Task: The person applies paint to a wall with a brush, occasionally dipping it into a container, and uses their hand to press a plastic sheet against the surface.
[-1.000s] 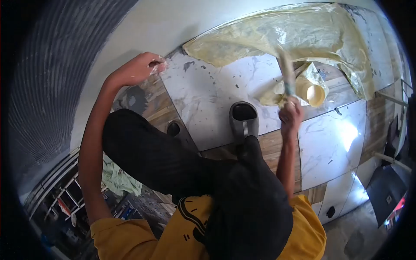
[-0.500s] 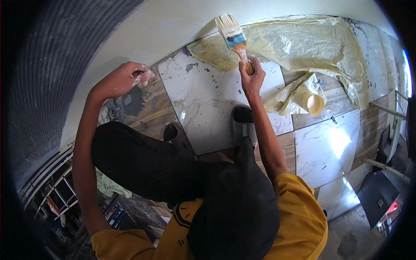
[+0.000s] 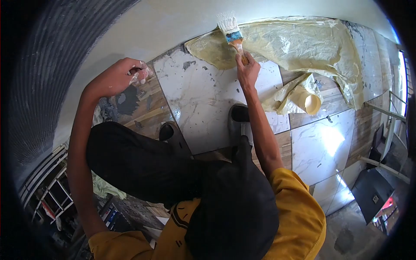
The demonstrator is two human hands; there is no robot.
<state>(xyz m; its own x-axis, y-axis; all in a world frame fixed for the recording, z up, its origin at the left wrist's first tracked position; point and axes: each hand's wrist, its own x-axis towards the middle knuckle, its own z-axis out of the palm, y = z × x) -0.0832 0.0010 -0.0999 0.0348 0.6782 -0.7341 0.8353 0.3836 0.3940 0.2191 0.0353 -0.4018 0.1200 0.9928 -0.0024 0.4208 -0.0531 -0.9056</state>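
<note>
Right hand [image 3: 248, 73] grips a paintbrush [image 3: 233, 34], likely light, soft-bristled and best held by its handle [image 3: 238, 46], near the plastic sheet's [image 3: 303, 45] left end; left of it, the left hand [image 3: 113, 80] hangs half-open, seemingly empty.

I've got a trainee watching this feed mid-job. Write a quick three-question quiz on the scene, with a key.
1. Short answer: which hand holds the paintbrush?
2. True or false: the bristles point back towards the person's knees.
3. Fill in the blank: the left hand has ______-coloured smears on its fingers.

Key:
1. The right hand.
2. False: they point towards the pale wall.
3. White.
</note>
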